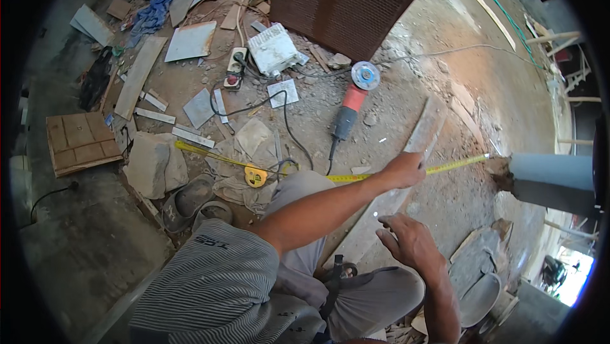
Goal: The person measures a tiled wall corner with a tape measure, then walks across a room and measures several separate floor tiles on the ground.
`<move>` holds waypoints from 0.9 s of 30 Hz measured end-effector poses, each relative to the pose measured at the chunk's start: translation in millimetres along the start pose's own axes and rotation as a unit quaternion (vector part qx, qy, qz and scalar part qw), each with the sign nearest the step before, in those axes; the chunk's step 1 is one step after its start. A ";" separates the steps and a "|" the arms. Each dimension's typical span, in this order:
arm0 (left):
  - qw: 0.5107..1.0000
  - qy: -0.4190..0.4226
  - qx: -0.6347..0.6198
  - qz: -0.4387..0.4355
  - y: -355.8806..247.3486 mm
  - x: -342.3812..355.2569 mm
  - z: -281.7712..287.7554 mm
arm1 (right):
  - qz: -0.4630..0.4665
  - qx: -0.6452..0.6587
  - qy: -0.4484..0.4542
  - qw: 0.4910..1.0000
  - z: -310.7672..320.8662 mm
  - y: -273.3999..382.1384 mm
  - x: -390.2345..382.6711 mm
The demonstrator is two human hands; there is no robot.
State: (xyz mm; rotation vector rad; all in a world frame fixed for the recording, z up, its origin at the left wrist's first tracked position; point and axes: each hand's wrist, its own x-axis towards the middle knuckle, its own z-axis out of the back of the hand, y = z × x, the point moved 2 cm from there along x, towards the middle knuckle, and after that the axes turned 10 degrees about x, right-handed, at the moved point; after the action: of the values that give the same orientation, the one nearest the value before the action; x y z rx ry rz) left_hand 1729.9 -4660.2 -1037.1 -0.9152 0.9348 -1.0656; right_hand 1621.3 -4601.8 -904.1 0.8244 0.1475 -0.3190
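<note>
My left hand [405,170] is closed on the yellow blade [457,165] of a tape measure, over a long dusty board [424,129] on the ground. The blade runs on past the hand, its end near a grey column. My left forearm hides part of it. The yellow tape case [255,177] lies left of my knee, with another stretch of blade reaching left from it. My right hand [413,240] hovers beside the board, holding nothing, with thumb and fingers apart and slightly bent. An angle grinder [350,109] with a red and dark body rests beyond my hands, disc upward.
A power strip [234,69] with dark cords lies among tile offcuts [283,93] and rubble. Stone blocks [150,165] and sandals [189,201] are at left. The grey column [549,171] stands at right, near a shallow pan [480,298]. A brown panel [343,2] is at the back.
</note>
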 end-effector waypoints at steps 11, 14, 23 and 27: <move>0.997 -0.028 0.019 0.066 41.6 16.7 14.6 | 0.035 -0.128 -0.143 0.981 117.5 45.2 91.4; 0.993 -0.091 -0.052 0.058 14.7 26.4 30.6 | 0.081 -0.192 -0.268 0.941 172.5 42.0 114.2; 0.952 -0.262 -0.156 0.033 64.5 -4.2 145.2 | 0.146 -0.188 -0.460 0.856 265.0 -64.2 262.7; 0.889 -0.363 -0.260 0.101 63.4 -71.1 222.6 | 0.088 -0.242 -0.388 0.885 264.6 -82.5 352.7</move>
State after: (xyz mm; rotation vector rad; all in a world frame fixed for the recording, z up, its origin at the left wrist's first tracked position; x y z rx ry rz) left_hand 1940.9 -4544.4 -1010.9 -1.4858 0.6502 -0.2181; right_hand 1927.6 -4928.1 -872.4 0.1658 -0.5805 -0.3984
